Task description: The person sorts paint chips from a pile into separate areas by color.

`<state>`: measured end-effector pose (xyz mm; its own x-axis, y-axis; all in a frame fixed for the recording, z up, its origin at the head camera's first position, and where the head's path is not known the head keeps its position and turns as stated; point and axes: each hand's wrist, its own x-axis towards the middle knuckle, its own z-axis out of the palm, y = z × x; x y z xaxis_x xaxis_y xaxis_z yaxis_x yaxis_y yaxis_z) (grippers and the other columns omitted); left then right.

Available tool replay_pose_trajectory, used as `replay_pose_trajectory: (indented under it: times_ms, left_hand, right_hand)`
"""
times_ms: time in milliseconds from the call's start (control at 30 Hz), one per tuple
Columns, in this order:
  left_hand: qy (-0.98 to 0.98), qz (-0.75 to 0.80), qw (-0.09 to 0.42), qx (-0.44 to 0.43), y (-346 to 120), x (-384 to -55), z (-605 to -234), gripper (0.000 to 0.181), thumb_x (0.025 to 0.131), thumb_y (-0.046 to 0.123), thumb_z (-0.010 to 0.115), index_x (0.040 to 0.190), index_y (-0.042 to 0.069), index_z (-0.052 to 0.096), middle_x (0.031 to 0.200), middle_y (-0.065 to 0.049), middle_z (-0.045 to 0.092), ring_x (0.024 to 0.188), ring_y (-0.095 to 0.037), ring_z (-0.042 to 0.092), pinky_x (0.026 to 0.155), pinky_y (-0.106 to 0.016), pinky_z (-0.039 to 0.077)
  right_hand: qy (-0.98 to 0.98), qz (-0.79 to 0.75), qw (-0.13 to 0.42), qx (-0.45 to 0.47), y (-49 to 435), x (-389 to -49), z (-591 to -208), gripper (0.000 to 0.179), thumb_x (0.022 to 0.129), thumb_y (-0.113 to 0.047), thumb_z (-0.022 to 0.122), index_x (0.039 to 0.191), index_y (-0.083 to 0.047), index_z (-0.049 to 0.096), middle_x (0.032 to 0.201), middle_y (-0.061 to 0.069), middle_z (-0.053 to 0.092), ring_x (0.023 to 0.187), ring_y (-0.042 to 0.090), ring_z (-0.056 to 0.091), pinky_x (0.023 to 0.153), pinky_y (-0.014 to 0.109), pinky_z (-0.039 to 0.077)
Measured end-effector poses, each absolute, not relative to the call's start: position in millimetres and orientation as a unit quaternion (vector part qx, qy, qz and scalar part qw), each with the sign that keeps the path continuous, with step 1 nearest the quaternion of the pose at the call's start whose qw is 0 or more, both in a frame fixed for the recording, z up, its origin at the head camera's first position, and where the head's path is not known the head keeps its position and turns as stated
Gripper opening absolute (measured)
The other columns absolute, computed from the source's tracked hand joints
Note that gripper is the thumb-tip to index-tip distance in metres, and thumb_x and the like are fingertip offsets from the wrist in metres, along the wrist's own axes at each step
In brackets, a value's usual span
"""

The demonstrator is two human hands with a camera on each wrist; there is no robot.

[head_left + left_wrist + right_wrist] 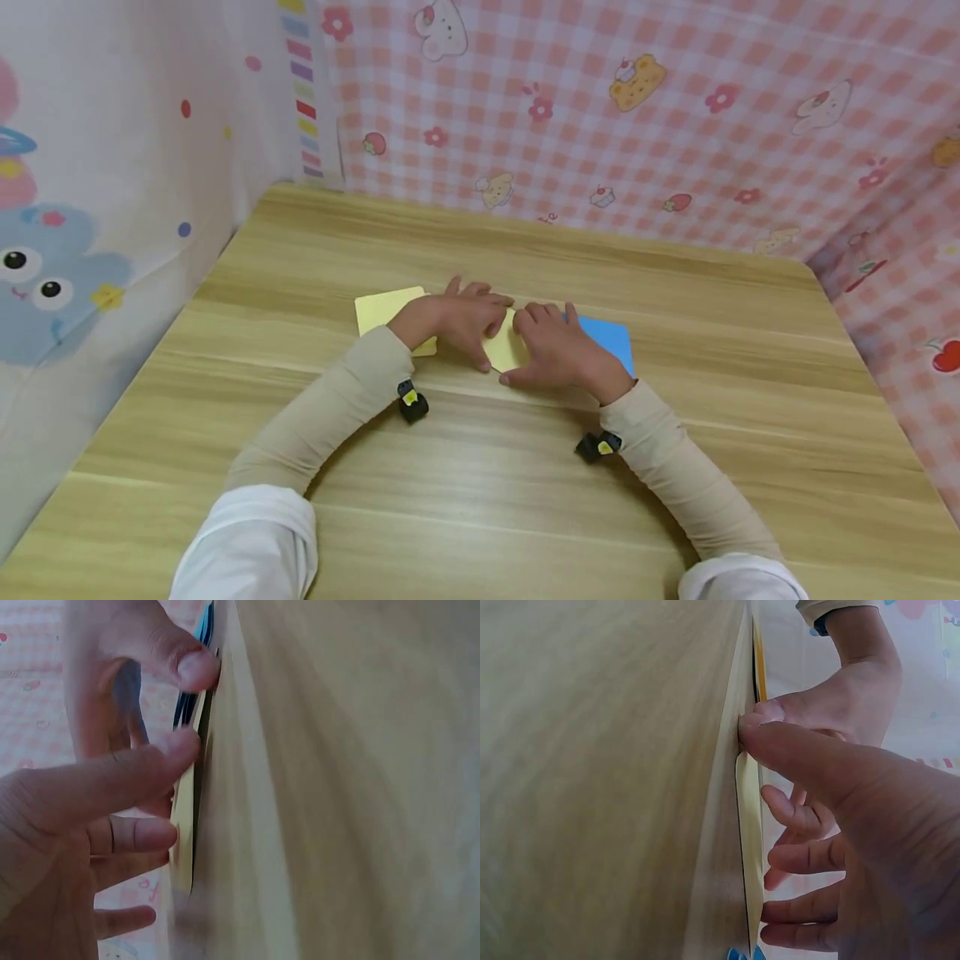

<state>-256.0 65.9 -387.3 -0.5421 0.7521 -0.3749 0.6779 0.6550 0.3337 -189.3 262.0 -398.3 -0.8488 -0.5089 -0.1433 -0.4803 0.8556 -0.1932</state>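
A pale yellow card (504,348) lies low over the table between the two hands. My left hand (468,323) holds its left part, thumb at the near edge and fingers toward the far edge. On its right part, my right hand (558,348) grips in the same way, the two thumbs close together. In the left wrist view the card (182,851) shows edge-on, slightly raised from the wood. The right wrist view shows the right thumb (780,742) at the near edge of the card (751,825) and fingertips along its upper face.
Another yellow card (386,310) lies partly under the left wrist. A blue card (611,340) shows beyond the right hand, partly hidden by it. The wood-grain table (480,500) meets a pink checked cloth (570,142) at the back and a white printed cloth (150,167) at left.
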Motion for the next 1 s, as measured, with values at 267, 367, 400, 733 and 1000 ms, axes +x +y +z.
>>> replay_pose_trajectory:
  times_ms: [267,367,400,733,1000]
  left_hand:
    - [0.878,0.076,0.223,0.417,63,-250,-387,0.043,0.079,0.043,0.085,0.098,0.017,0.056,0.161,-0.003,0.034,0.150,-0.035,0.019,0.116,-0.069,0.001]
    - [0.883,0.076,0.200,0.419,58,-248,-380,0.047,0.079,0.047,0.084,0.102,0.019,0.055,0.159,-0.002,0.036,0.150,-0.033,0.020,0.116,-0.069,0.002]
    - [0.885,0.079,0.189,0.418,55,-247,-374,0.048,0.079,0.048,0.084,0.104,0.019,0.055,0.158,-0.002,0.037,0.150,-0.032,0.020,0.116,-0.068,0.002]
    - [0.891,0.159,0.088,0.416,25,-234,-309,0.052,0.080,0.046,0.084,0.116,0.024,0.054,0.155,-0.005,0.037,0.148,-0.034,0.020,0.117,-0.063,0.005]
    - [0.910,0.157,0.094,0.373,-16,-229,-307,0.049,0.080,0.042,0.085,0.114,0.022,0.056,0.154,-0.009,0.039,0.147,-0.038,0.020,0.116,-0.061,0.007]
  right_hand:
    - [0.950,-0.097,0.087,-0.283,258,-192,-397,0.061,0.081,-0.047,0.078,0.120,-0.008,0.053,0.128,0.014,0.052,0.126,0.035,0.046,0.110,0.070,0.021]
    - [0.944,-0.113,0.084,-0.298,257,-192,-388,0.061,0.082,-0.043,0.077,0.122,-0.006,0.051,0.133,0.015,0.049,0.127,0.037,0.043,0.110,0.066,0.022]
    - [0.941,-0.123,0.079,-0.305,258,-192,-382,0.060,0.082,-0.041,0.077,0.123,-0.005,0.051,0.134,0.015,0.048,0.128,0.037,0.042,0.110,0.064,0.022]
    - [0.900,-0.183,-0.019,-0.396,256,-197,-324,0.056,0.084,-0.028,0.077,0.125,-0.002,0.049,0.147,0.025,0.039,0.140,0.040,0.032,0.115,0.056,0.019]
    - [0.886,-0.196,0.020,-0.420,215,-213,-330,0.055,0.087,-0.029,0.075,0.129,-0.006,0.047,0.148,0.017,0.040,0.146,0.034,0.025,0.119,0.052,0.015]
